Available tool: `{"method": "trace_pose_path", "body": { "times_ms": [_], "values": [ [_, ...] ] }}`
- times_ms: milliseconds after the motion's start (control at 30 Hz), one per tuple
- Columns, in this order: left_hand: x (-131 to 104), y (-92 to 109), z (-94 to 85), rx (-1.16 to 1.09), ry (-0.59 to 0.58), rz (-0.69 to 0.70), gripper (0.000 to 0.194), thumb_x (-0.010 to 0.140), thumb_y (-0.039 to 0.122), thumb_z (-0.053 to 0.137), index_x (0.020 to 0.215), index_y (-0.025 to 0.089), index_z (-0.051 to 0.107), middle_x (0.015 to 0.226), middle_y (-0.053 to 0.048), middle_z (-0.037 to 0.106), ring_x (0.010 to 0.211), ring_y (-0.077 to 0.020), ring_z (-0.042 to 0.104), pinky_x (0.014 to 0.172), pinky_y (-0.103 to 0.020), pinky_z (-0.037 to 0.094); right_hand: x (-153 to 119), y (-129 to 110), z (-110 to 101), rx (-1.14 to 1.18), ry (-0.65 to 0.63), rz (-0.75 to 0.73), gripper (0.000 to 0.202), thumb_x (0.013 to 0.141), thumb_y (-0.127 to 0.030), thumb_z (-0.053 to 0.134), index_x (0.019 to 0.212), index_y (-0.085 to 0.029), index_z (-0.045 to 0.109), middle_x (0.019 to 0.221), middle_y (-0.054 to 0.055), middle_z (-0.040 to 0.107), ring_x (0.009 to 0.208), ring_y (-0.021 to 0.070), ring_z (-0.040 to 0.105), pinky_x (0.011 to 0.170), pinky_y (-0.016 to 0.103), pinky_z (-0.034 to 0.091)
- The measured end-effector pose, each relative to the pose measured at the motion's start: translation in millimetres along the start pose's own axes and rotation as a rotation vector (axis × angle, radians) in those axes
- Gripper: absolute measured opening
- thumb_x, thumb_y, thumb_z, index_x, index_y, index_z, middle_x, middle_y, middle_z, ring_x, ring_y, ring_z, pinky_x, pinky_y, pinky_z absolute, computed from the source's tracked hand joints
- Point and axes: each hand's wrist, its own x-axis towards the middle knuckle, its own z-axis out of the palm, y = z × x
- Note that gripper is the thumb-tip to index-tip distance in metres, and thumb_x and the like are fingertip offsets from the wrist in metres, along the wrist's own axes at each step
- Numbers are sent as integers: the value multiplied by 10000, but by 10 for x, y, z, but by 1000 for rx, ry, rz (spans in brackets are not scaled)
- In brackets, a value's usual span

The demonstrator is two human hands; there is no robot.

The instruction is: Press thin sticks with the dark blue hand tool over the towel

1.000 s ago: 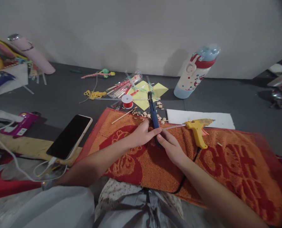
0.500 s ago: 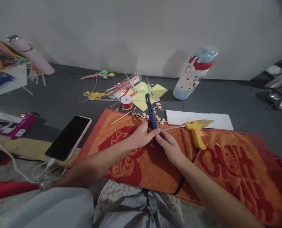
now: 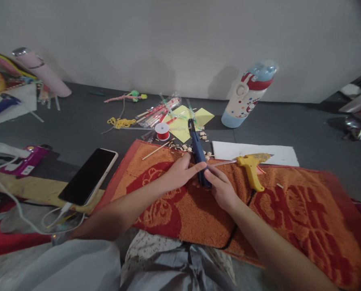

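Both hands meet over the towel around a long dark blue hand tool [image 3: 198, 147]. It has a narrow black end pointing away from me and a slot near that end; its exact kind is unclear. My left hand [image 3: 183, 169] is closed on it from the left, thumb across its top. From the right, my right hand [image 3: 221, 188] grips its near end, thumb pressed on its side. Small cut wooden pieces [image 3: 185, 148] lie just beyond the hands. To the right, a yellow glue gun [image 3: 249, 169] rests on the orange towel [image 3: 198, 222], its clear glue stick pointing towards my hands.
Beyond the towel are a spool of red thread [image 3: 162, 131], yellow paper [image 3: 182, 131], wrapped sticks [image 3: 162, 113] and a white board [image 3: 256, 153]. A bottle [image 3: 241, 101] stands at the back right. A charging phone [image 3: 88, 176] and purple power strip [image 3: 28, 161] lie left.
The blue tool has tilted slightly, its near end shifting right and showing more of its side. Both hands keep their hold and have moved slightly right with it.
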Motion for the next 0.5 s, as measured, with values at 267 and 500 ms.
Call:
{"method": "trace_pose_path", "body": {
  "times_ms": [267,500],
  "values": [
    [66,-16,-352,517,416,240,242,948,391,437,1020,184,540,714,-17,639,612,-125,616,592,-249,471,-6,0,-37,81,-53,14,488,761,-658,564,859,-190,664,800,89,712,770,263,675,637,367,533],
    [160,-72,-544,503,548,430,160,938,336,475,1051,223,488,658,36,581,531,-89,560,549,-222,451,-33,32,-90,-110,-199,-66,538,791,-687,550,902,-175,669,810,72,686,758,225,640,698,335,499]
  ]
}}
